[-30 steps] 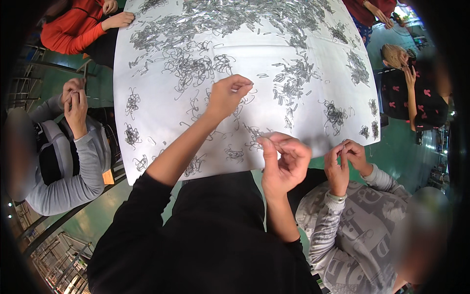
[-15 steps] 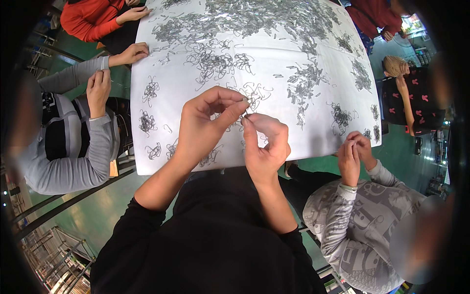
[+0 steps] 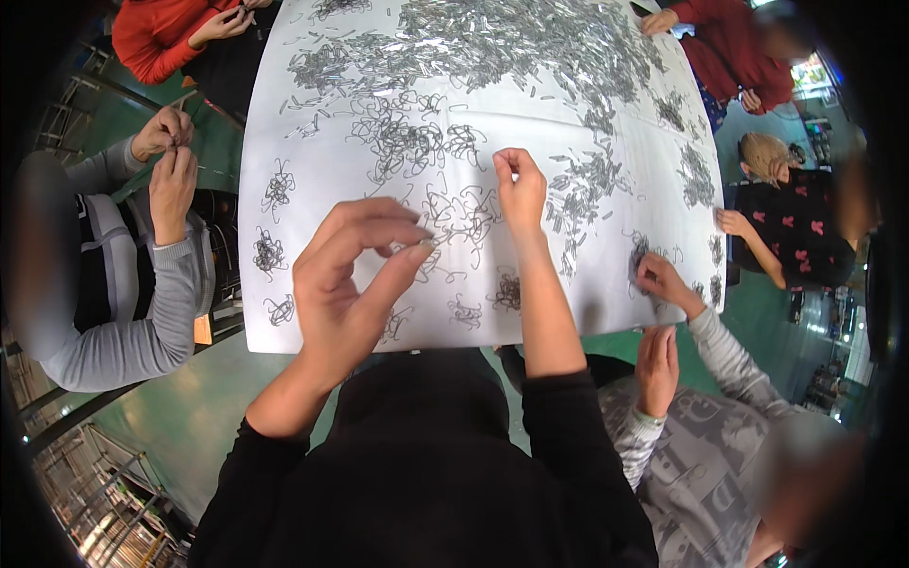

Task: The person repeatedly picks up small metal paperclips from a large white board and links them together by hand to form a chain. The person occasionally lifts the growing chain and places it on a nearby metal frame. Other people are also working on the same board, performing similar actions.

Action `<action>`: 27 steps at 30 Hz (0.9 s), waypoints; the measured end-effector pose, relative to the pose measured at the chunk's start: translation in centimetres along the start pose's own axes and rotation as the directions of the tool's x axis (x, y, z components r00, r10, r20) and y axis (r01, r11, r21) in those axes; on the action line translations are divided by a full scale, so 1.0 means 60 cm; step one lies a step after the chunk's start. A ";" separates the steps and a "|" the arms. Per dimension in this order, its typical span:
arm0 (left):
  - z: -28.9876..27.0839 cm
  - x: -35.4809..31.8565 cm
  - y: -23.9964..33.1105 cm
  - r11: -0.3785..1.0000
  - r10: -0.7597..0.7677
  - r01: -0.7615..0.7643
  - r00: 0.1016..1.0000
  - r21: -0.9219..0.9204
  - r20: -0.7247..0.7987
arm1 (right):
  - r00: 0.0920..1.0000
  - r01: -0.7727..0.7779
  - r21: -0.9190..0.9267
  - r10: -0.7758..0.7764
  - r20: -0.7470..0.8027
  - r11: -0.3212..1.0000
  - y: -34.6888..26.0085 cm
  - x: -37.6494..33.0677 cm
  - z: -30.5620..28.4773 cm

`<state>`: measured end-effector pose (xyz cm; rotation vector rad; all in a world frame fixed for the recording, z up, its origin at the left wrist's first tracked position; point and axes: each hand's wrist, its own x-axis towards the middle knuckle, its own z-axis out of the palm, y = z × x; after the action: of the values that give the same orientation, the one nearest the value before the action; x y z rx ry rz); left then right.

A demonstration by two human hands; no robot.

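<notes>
My left hand [image 3: 346, 279] is raised over the near left of the white-covered table [image 3: 308, 189]. Its thumb and fingers come together around something tiny at the tips, too small to name. Just beyond those tips lies a loose heap of thin, dark, curved wire hooks [image 3: 459, 216]. My right hand [image 3: 522, 194] reaches further out, thumb and fingers pinched; what is between them, if anything, is hidden. It is nearest to that wire heap and to a scatter of small, grey, elongated pieces [image 3: 592, 180] on its right.
A large spread of the grey pieces [image 3: 492, 47] covers the far side. More wire hooks [image 3: 407, 137] lie left of centre, with small bunches [image 3: 269, 248] along the left edge. Co-workers sit around; a grey-sleeved hand [image 3: 663, 279] touches a bunch at right, another pair of hands [image 3: 170, 170] is at left.
My hands have parted: the right has moved away and up over the table, the left slightly left and down. The neighbour at right now reaches onto the table; the left neighbour's hands have come together.
</notes>
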<state>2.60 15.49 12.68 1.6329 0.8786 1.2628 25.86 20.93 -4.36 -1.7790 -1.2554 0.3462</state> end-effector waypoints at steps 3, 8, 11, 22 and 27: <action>-0.005 0.001 0.007 0.999 -0.033 0.033 0.999 0.013 -0.030 | 0.976 -0.084 -0.247 0.130 0.177 0.965 0.078 0.086 0.054; -0.006 -0.003 0.008 0.993 -0.114 0.113 0.988 -0.022 -0.102 | 0.912 0.147 -0.510 0.083 0.401 0.848 0.110 0.157 0.102; -0.008 -0.009 0.005 0.988 -0.151 0.148 0.982 -0.034 -0.116 | 0.866 0.307 -0.595 0.041 0.498 0.743 0.108 0.158 0.101; 0.010 -0.036 -0.007 0.971 -0.220 0.222 0.975 -0.089 0.029 | 0.948 -0.277 -0.035 0.279 0.153 0.960 0.083 -0.022 -0.019; 0.024 -0.049 -0.013 0.971 -0.165 0.187 0.975 -0.147 0.150 | 0.913 -0.403 0.408 0.391 0.116 0.819 -0.040 -0.090 -0.090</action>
<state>3.27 12.79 10.74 1.4611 0.7978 1.0574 25.60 13.75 -0.86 -1.6384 -0.7347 0.8226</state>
